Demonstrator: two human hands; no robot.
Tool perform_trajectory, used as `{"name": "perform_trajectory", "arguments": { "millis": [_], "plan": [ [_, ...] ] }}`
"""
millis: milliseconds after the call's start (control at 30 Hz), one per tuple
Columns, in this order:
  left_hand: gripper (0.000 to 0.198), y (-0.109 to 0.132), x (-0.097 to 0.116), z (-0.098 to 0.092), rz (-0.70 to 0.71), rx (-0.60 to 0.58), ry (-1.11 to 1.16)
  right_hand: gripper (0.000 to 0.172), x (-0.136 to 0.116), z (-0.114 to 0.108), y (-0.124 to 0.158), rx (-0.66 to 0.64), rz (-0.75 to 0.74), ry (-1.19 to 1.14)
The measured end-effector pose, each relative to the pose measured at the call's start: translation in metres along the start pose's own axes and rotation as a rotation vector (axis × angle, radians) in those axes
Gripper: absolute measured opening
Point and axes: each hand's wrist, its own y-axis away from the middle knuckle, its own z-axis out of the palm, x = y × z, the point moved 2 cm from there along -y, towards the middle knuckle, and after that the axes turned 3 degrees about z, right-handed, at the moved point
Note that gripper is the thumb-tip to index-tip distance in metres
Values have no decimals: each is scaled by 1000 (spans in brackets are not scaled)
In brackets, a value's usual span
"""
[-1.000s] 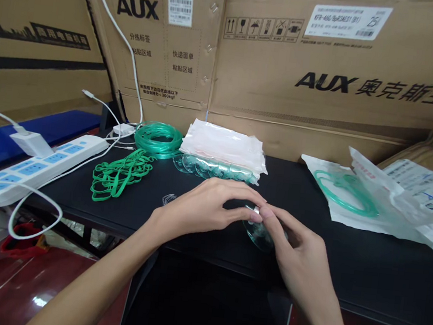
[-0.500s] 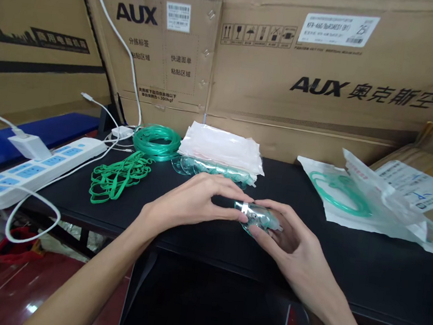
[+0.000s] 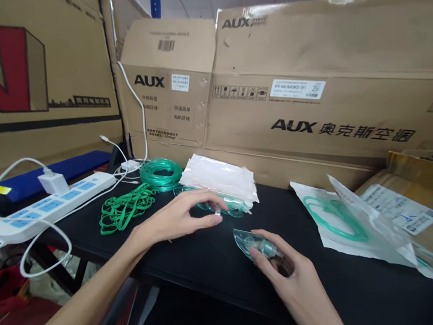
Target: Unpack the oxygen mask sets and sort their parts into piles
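In my right hand (image 3: 287, 262) is a clear green oxygen mask (image 3: 248, 243), gripped between thumb and fingers around its connector end. Its wide edge points left, above the black table. My left hand (image 3: 185, 213) is apart from the mask, to its upper left. Thumb and fingertips there pinch a small, shiny, pale piece (image 3: 218, 210), too small to name surely. Behind the left hand, more clear green masks (image 3: 237, 205) lie in a row against a stack of white packets (image 3: 220, 176). The left fingers partly hide that row.
Left of the stack sit coiled green tubing (image 3: 160, 173) and a tangle of green elastic strap (image 3: 127, 208). A white power strip (image 3: 55, 206) with cables lies at the left edge. At right, an opened pouch (image 3: 324, 232) holds green tubing near a carton (image 3: 424, 191). Tall cardboard (image 3: 324, 107) stands behind.
Both hands were together on the mask; now they are apart. My left hand has moved left with a small shiny piece, while the right keeps the mask. The view has tilted up.
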Motion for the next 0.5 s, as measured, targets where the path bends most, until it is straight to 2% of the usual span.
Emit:
{"name": "perform_trajectory", "arguments": {
  "millis": [133,267,400,500],
  "plan": [
    [8,32,-14,-16,-122,-36,-137,46,4,-1,-1,10,54,5],
    [9,60,-27,-14,-184,-129,-287,48,2,1,-1,-15,63,-21],
    [9,69,-31,-16,-230,-161,-356,50,-3,-1,-1,-17,69,-49],
    [24,71,-30,-21,-265,-162,-375,47,-3,-5,0,0,53,-69]
  ]
}}
